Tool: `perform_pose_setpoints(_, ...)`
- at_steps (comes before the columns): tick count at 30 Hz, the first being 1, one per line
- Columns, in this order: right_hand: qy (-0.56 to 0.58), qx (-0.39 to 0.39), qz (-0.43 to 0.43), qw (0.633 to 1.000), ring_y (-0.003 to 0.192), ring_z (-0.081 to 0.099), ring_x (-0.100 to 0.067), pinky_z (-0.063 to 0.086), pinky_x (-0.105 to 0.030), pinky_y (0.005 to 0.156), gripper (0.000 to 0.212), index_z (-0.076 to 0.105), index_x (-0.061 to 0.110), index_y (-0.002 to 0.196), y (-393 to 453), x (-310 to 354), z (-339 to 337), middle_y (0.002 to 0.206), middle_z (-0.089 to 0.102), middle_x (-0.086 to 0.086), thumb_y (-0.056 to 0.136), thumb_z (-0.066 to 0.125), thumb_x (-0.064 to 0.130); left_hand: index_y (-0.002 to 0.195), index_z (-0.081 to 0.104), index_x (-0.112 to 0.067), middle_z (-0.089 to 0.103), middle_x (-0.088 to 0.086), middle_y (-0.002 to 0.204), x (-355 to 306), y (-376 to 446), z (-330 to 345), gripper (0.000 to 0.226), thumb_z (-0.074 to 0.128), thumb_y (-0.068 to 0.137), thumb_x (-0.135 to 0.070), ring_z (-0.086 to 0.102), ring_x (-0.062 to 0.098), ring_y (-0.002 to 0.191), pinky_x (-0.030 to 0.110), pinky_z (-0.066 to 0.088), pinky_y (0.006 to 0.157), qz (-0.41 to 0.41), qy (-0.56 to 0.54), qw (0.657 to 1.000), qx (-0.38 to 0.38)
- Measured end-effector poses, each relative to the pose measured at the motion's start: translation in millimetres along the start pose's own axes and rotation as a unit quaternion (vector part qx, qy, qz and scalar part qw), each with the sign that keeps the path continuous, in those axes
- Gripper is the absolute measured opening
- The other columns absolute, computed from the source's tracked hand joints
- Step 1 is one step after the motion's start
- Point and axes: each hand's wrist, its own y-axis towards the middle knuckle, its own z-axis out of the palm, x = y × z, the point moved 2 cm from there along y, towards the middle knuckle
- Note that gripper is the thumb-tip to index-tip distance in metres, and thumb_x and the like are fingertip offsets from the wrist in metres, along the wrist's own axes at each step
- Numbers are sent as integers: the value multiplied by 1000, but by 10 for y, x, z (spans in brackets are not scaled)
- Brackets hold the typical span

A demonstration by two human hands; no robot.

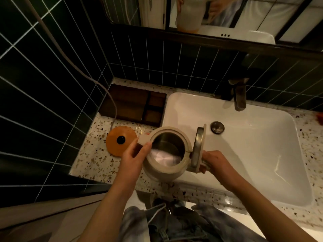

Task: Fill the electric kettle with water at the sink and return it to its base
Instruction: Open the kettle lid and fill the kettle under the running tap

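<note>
A cream electric kettle (162,172) is held in the air over the left rim of the white sink (253,154), its hinged lid (198,149) standing open and the steel inside showing. My left hand (133,158) grips the kettle's left side near the spout. My right hand (215,163) holds its handle on the right, below the lid. The round orange base (119,140) with a black centre contact lies on the speckled counter (90,163) left of the kettle, empty. A dark faucet (239,95) stands at the back of the sink.
A brown compartmented tray (132,103) sits at the counter's back left corner. The base's grey cord (111,102) runs up the dark tiled wall. The drain stopper (217,127) is behind the kettle. A mirror (192,13) hangs above. An orange object (320,117) lies at the far right.
</note>
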Motion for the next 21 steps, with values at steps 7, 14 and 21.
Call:
perform_pose_setpoints(7, 130, -116, 41, 984, 52, 58, -10, 50, -22, 58, 45, 68, 13, 56, -32, 15, -35, 53, 61, -1, 95, 48, 21, 126, 61, -23, 73, -8, 109, -21, 159, 144, 65, 62, 69, -53, 65, 11, 107, 27, 49, 87, -38, -30, 999, 11)
perform_pose_setpoints(14, 175, -170, 27, 969, 67, 65, -23, 54, -37, 71, 44, 75, 7, 62, -192, -23, -486, 63, 67, -12, 91, 53, 32, 123, 66, -27, 69, -7, 123, -78, 339, 697, 70, 68, 60, -58, 59, 14, 121, 41, 44, 106, -55, -48, 996, 48)
perform_pose_setpoints(21, 187, -182, 69, 963, 54, 44, -21, 42, -38, 66, 45, 59, 17, 46, -316, -281, -1236, 50, 48, -4, 68, 66, 56, 128, 63, -25, 67, -12, 125, -14, 568, 1583, 56, 62, 78, -50, 56, 8, 121, 37, 41, 109, -73, -15, 995, 62)
